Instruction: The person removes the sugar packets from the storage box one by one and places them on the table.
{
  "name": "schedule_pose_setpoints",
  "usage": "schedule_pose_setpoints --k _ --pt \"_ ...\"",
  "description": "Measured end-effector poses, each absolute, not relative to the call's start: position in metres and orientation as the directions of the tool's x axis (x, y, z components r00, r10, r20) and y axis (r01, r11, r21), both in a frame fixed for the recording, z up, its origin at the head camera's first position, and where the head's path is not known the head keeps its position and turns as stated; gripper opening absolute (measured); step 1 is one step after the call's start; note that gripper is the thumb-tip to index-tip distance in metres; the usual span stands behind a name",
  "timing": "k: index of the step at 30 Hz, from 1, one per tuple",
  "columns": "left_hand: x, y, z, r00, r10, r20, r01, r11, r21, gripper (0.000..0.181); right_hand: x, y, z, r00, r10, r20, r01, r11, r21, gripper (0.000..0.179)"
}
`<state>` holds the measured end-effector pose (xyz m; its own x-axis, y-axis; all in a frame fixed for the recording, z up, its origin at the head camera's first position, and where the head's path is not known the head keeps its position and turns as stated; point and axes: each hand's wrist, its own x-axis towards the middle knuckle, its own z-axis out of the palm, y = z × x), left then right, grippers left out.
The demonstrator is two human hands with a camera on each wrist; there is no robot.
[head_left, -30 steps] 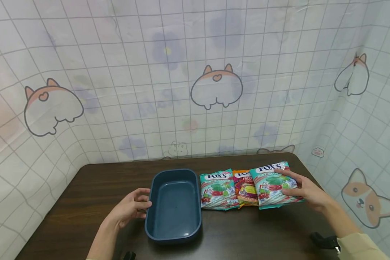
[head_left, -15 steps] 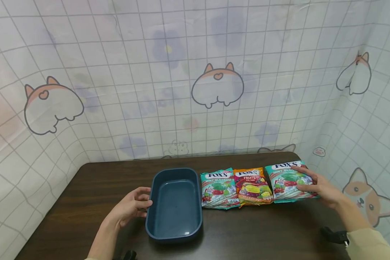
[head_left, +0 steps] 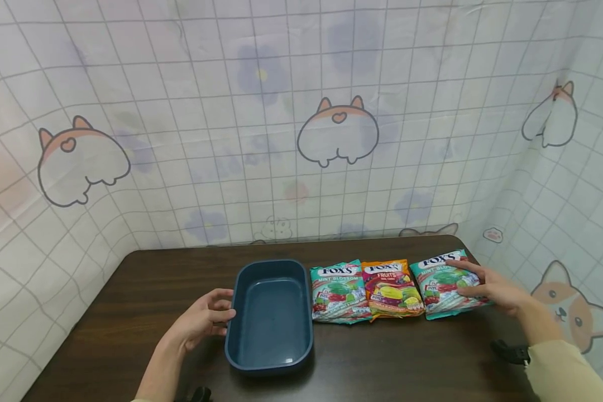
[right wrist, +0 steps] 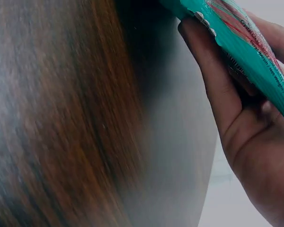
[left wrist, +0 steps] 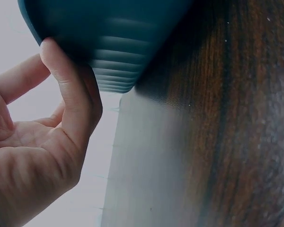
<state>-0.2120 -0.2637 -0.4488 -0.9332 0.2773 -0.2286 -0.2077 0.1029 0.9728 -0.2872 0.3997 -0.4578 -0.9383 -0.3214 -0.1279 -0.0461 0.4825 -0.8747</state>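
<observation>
In the head view, my left hand [head_left: 203, 319] touches the left wall of a dark blue rectangular bin [head_left: 270, 318], its fingertips by the rim. The left wrist view shows the thumb against the outside of the bin's ribbed wall [left wrist: 120, 61]. On the right, my right hand [head_left: 497, 287] grips the right side of a teal candy bag [head_left: 444, 285], labelled Fox's Mint Blossom, thumb and fingers spread across it. In the right wrist view this bag sits tilted in the hand [right wrist: 255, 142]. The bag's underside is mostly hidden.
Between the bin and the held bag lie an orange Fox's Fruits candy bag [head_left: 393, 290] and another teal candy bag [head_left: 339, 293], side by side and touching. All rest on a dark wooden table [head_left: 382, 357]. A patterned cloth [head_left: 211, 139] hangs behind.
My right hand has moved right with the teal bag, off the orange bag it partly covered, then lowered it slightly. The orange bag now shows in full. The left hand stays put.
</observation>
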Motion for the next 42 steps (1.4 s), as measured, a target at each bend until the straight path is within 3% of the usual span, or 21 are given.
schedule_pose_setpoints --k 15,25,30,36,42 --pt "-0.21 -0.265 -0.45 -0.94 0.253 -0.227 -0.207 0.103 0.973 0.061 -0.283 0.364 -0.449 -0.931 -0.333 -0.148 -0.109 0.643 -0.758 0.08" --pt "-0.202 -0.262 -0.446 -0.955 0.211 -0.21 -0.178 0.161 0.971 0.059 -0.275 0.351 -0.46 -0.962 -0.274 0.002 -0.217 0.754 -0.62 0.07" --pt "-0.2 -0.263 -0.443 -0.965 0.196 -0.172 -0.134 0.196 0.971 0.057 -0.275 0.348 -0.457 -0.966 -0.259 0.02 -0.228 0.806 -0.546 0.076" --pt "-0.194 -0.269 -0.442 -0.995 0.056 -0.079 -0.057 0.321 0.945 0.047 -0.271 0.336 -0.449 -0.955 -0.252 0.155 -0.295 0.821 -0.488 0.071" --pt "-0.194 -0.278 -0.437 -0.996 -0.005 0.091 0.07 0.601 0.796 0.037 -0.268 0.316 -0.436 -0.932 -0.209 0.298 -0.33 0.828 -0.454 0.064"
